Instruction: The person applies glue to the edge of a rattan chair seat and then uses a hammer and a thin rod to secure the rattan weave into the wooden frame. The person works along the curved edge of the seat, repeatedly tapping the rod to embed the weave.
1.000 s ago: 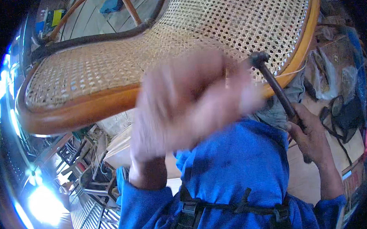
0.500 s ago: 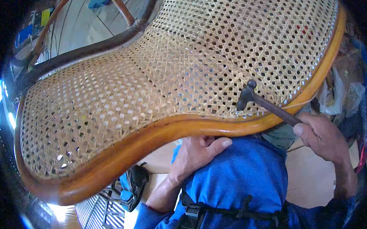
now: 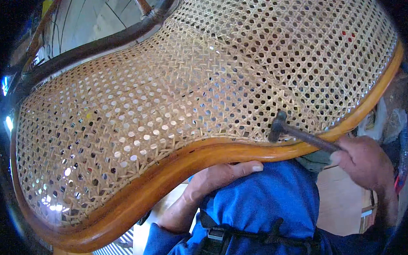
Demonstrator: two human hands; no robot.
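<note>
A woven cane panel (image 3: 149, 98) spans a curved wooden frame (image 3: 138, 188), which looks like part of a chair or lounger. My right hand (image 3: 364, 160) is closed round the handle of a small dark hammer (image 3: 280, 127). The hammer's head is over the cane, near the inner edge of the frame's near rail. Below that rail, my left hand (image 3: 214, 177) grips the frame from underneath. Its thumb lies along the wood's lower edge, and the other fingers are hidden by the rail. Small pale pegs or studs line the cane's right edge.
A dark curved rail (image 3: 98, 48) bounds the cane's far left side. Clear plastic bags (image 3: 392, 123) hang or lie beyond the right rail. My blue-clothed lap (image 3: 265, 197) is close under the frame. A striped surface (image 3: 114, 254) shows at the lower left.
The frame and cane have shifted lower in view, toward me. The hammer head has come down nearer the near rail. Both hands keep their places close to the frame.
</note>
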